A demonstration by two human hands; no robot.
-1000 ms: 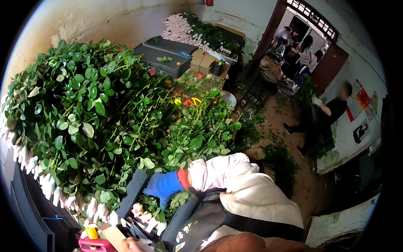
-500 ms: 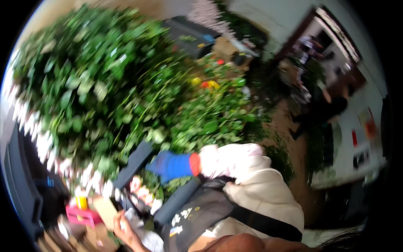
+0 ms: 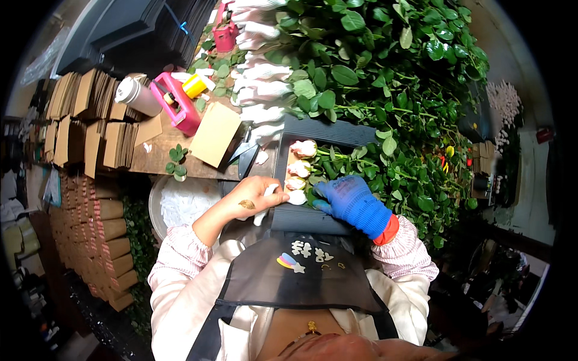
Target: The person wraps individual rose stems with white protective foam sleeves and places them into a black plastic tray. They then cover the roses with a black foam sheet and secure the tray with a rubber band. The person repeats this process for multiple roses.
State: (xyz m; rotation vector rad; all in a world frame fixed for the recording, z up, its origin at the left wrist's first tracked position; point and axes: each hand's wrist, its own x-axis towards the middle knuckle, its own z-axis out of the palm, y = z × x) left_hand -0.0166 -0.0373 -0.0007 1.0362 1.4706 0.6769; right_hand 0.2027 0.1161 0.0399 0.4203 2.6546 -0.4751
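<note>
Several pale pink-and-white roses [image 3: 302,148] lie in a row, heads to the left, inside a sheet of dark corrugated board [image 3: 310,219] with raised sides. At the lowest rose head, my bare left hand [image 3: 256,195] pinches a soft white piece [image 3: 263,215]; its exact kind is unclear. My right hand [image 3: 354,201], in a blue glove with a red cuff, closes around the stem side of that lowest rose. Its fingertips lie among leaves, and the stem is partly hidden. Black-bladed scissors [image 3: 245,157] lie left of the board.
Leafy bundles [image 3: 385,78] with white-sleeved heads [image 3: 262,93] fill the right and back of the table. On the left are cardboard pieces [image 3: 215,133], a pink holder [image 3: 176,105], a yellow roll [image 3: 194,86] and a white-lidded cup [image 3: 137,95]. A bin of white scraps [image 3: 186,201] stands below the table edge.
The view has swung round and steadied from blur. My left hand has come from beside the cardboard to the lowest rose; my right hand has moved close beside it.
</note>
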